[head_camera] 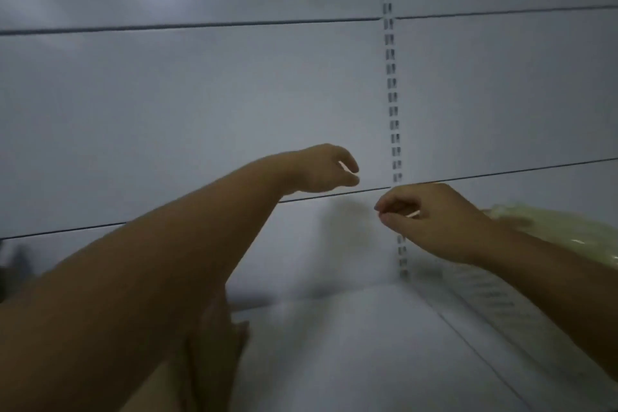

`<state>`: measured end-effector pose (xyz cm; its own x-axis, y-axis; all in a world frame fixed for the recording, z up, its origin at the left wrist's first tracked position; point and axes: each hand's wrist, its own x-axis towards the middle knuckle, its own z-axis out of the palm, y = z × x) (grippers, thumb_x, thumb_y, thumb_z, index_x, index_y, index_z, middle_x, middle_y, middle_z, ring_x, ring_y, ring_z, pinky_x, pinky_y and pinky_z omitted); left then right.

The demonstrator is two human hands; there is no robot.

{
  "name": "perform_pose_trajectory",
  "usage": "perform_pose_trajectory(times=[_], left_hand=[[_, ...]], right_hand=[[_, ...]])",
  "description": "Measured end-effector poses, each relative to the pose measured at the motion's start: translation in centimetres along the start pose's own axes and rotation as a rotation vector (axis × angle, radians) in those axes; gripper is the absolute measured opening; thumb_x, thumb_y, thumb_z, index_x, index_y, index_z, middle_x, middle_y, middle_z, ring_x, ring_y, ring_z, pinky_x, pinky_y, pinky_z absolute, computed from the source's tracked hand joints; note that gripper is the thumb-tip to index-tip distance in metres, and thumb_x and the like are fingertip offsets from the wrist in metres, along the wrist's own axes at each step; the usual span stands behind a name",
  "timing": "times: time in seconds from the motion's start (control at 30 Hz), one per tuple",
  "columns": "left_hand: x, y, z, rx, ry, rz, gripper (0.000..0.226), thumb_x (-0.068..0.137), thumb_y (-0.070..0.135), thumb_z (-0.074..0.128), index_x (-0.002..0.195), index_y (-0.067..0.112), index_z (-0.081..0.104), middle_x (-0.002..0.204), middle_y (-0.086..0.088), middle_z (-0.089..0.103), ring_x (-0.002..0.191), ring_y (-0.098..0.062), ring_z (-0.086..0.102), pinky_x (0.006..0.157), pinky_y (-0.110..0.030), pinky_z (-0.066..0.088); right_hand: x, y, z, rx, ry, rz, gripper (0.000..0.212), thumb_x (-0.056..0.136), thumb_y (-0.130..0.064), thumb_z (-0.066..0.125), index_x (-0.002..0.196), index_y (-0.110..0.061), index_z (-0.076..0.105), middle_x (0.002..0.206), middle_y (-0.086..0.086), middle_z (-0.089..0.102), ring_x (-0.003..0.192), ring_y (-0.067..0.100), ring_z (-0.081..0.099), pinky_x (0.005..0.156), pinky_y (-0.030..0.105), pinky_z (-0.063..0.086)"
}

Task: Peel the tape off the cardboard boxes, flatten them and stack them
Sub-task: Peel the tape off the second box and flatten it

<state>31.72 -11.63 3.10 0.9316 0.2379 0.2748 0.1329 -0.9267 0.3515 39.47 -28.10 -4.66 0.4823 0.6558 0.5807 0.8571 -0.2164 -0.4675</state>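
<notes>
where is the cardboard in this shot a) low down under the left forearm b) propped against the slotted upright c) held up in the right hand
a: the brown cardboard shows at the bottom edge beneath the left forearm, and the left hand and right hand are raised well above it.

No readable text

Nothing legible shows on the white back panels, the slotted upright, the cardboard or the pale plastic bundle; the picture is dim and blurred.
</notes>
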Motion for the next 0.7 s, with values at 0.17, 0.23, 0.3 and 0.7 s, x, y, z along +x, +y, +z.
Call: perform_pose_trajectory(times=[0.17,0.23,0.3,0.7], left_hand=[[-10.5,-7.4,-7.4,0.149,0.13,-0.183,0.016,0.091,0.024,0.056,0.105,0.02,0.063,0.092,0.005,0.066,0.084,-0.009,0.063,0.075,-0.024,0.049],[-15.0,-10.0,-8.5,0.206,0.219,-0.239,0.01,0.091,0.022,0.055,0.095,0.021,0.064,0.084,0.006,0.068,0.077,-0.008,0.064,0.074,-0.026,0.053],[-19.2,-11.8,-8.4,0.241,0.25,-0.29,0.01,0.091,0.025,0.056,0.086,0.023,0.064,0.078,0.006,0.068,0.073,-0.01,0.065,0.072,-0.029,0.055],[-30.8,-19.8,-2.4,0.255,0.291,-0.094,0.071,0.081,0.075,0.019,0.121,0.034,0.062,0.126,0.016,0.058,0.115,-0.001,0.05,0.097,-0.02,0.041]], right_hand=[[2.7,-7.9,7.3,0.191,-0.275,-0.202,0.022,0.084,-0.03,0.064,0.106,-0.037,0.06,0.106,-0.017,0.065,0.096,-0.004,0.061,0.084,0.017,0.047],[3.5,-10.3,10.0,0.201,-0.36,-0.266,0.032,0.085,-0.033,0.063,0.116,-0.038,0.056,0.117,-0.018,0.06,0.104,-0.004,0.057,0.086,0.016,0.045],[4.2,-11.8,12.4,0.159,-0.478,-0.301,0.045,0.087,-0.034,0.061,0.129,-0.036,0.049,0.131,-0.016,0.052,0.116,-0.001,0.051,0.091,0.017,0.042],[5.4,-15.3,20.0,0.253,-0.264,-0.115,0.029,0.096,-0.03,0.047,0.086,-0.011,0.066,0.086,0.006,0.068,0.084,0.025,0.064,0.072,0.032,0.049]])
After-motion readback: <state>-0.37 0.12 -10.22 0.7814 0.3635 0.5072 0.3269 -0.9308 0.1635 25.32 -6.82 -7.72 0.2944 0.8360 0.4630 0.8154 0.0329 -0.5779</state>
